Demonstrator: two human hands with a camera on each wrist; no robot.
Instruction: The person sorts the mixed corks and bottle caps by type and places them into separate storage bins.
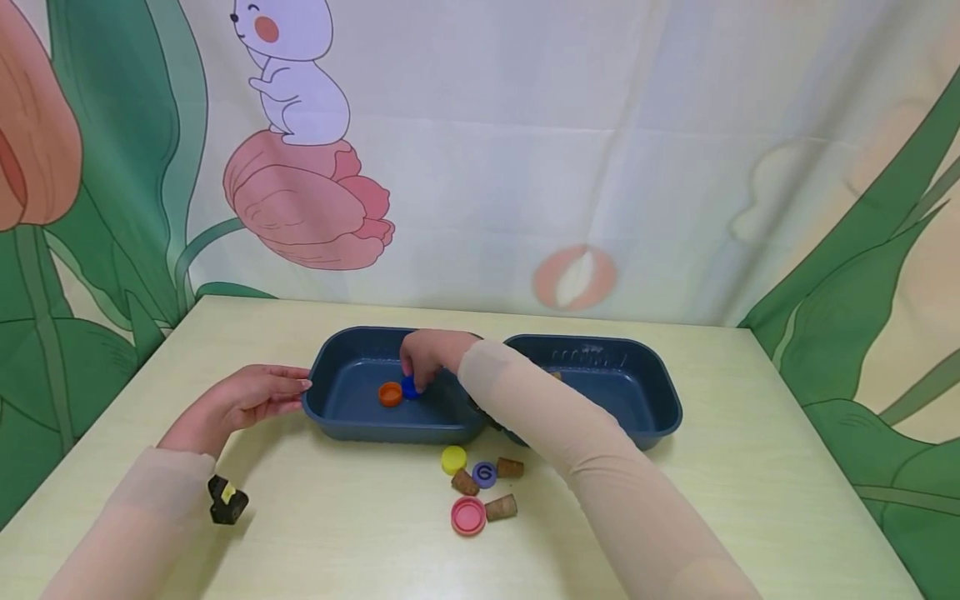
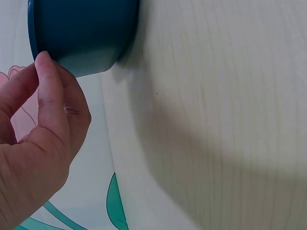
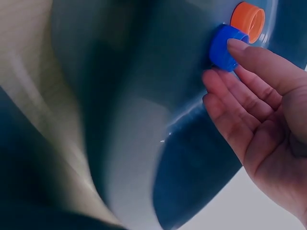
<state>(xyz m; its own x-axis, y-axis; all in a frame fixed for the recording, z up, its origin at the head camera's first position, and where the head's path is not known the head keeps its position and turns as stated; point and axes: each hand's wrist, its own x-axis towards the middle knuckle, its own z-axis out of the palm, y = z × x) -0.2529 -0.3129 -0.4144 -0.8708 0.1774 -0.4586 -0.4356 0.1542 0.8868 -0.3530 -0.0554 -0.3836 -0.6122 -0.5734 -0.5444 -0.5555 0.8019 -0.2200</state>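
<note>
In the head view a blue bottle cap (image 1: pixel 410 387) is in the left navy tray (image 1: pixel 405 433), beside an orange bottle cap (image 1: pixel 390 394). My right hand (image 1: pixel 435 354) reaches down into that tray and pinches the blue cap. The right wrist view shows the thumb on the blue cap (image 3: pixel 224 48) and fingertips against its lower side; the orange cap (image 3: pixel 248 21) touches or nearly touches it. At the tray's left end, my left hand (image 1: pixel 255 396) grips the rim between thumb and fingers, also seen in the left wrist view.
A second navy tray (image 1: pixel 660 408) stands to the right, partly behind my right sleeve. In front lie a yellow cap (image 1: pixel 453 460), a purple cap (image 1: pixel 484 475), a pink lid (image 1: pixel 468 516) and several corks (image 1: pixel 501 507). A black wrist camera (image 1: pixel 227 500) is by my left sleeve.
</note>
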